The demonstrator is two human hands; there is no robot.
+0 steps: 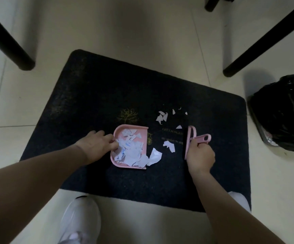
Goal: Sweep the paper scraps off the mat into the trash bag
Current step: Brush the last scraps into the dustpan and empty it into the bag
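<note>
A pink dustpan (pixel 143 133) lies on the dark mat (pixel 97 95), its open side facing right, filled with white paper scraps (pixel 131 152). My left hand (pixel 97 143) grips the pan's left rim. My right hand (pixel 199 155) grips a pink hand brush (pixel 190 138) with black bristles, standing on the mat right of the pan. Loose scraps (pixel 162 117) lie between and beyond the two tools; one larger piece (pixel 154 156) sits at the pan's mouth. The black trash bag (pixel 283 113) stands on the floor right of the mat.
Black furniture legs stand at the far left (pixel 7 43) and far right (pixel 258 43) on the pale tiled floor (pixel 142 29). A white shoe (pixel 82 219) is at the mat's near edge, another shoe (pixel 239 199) partly on the mat at right.
</note>
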